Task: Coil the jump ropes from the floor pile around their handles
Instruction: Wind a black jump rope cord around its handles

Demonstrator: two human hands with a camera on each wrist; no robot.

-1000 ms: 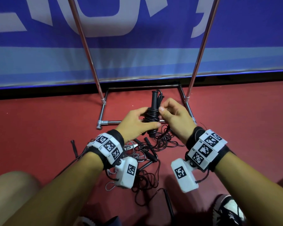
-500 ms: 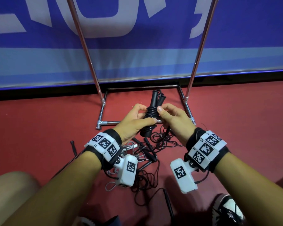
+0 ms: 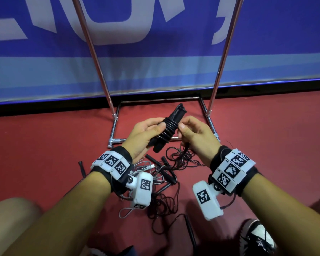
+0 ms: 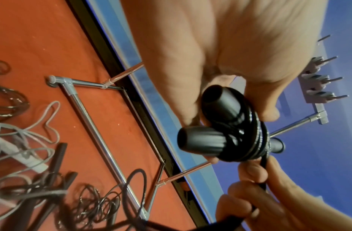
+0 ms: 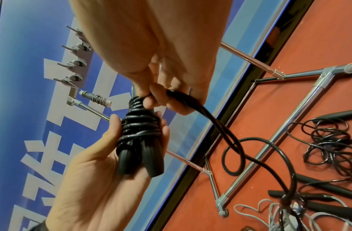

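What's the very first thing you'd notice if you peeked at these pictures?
Right in the middle, the left hand grips two black handles with black rope coiled round them, while the right hand pinches the loose rope end beside the coil. Below the hands, a messy pile of ropes lies on the red floor. Behind everything stands a big blue banner with white letters.

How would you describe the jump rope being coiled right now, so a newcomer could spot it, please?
Find the chrome rack base on the red floor; just before it, the left hand grips two black handles. Unlike the loose pile below, cord wraps them tightly.
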